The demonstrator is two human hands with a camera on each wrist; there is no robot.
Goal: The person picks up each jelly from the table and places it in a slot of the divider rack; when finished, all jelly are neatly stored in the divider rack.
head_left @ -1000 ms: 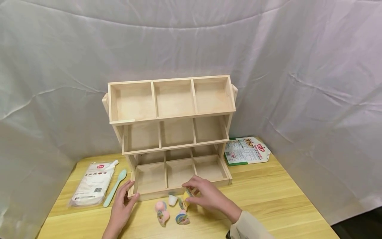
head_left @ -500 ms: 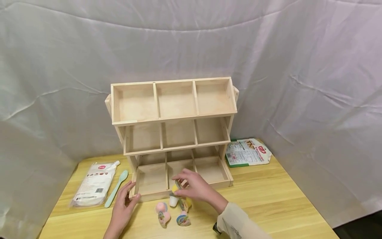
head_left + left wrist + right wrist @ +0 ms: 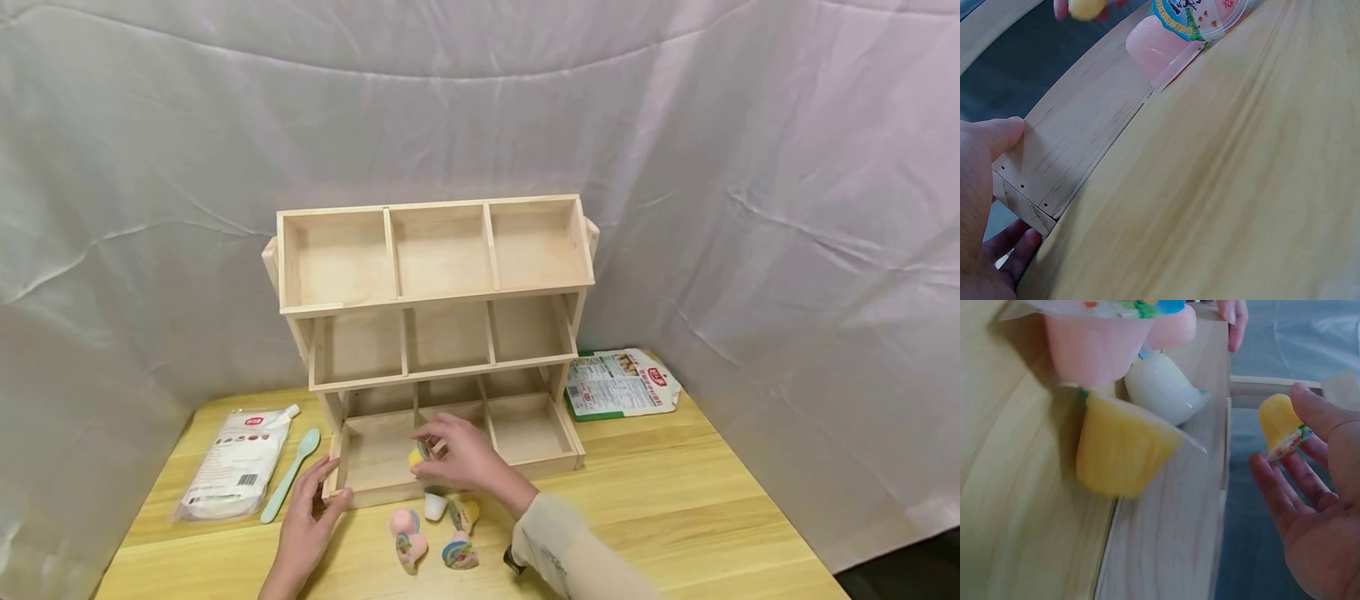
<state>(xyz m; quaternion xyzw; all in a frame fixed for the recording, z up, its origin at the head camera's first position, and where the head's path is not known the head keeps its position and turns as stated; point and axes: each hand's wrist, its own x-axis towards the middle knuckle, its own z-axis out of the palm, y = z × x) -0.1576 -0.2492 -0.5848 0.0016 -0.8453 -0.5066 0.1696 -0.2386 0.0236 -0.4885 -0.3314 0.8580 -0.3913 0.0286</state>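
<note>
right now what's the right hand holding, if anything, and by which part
The right hand holds a yellow jelly cup, fingers at the edge of its lid, thumb against its side.

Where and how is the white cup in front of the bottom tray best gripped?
Probably pinch the white cup by its tapering sides, from above and the person's side: its narrow end faces that way, its wide end turns toward the bottom tray, and the loose yellow cup sits close on its right.
</note>
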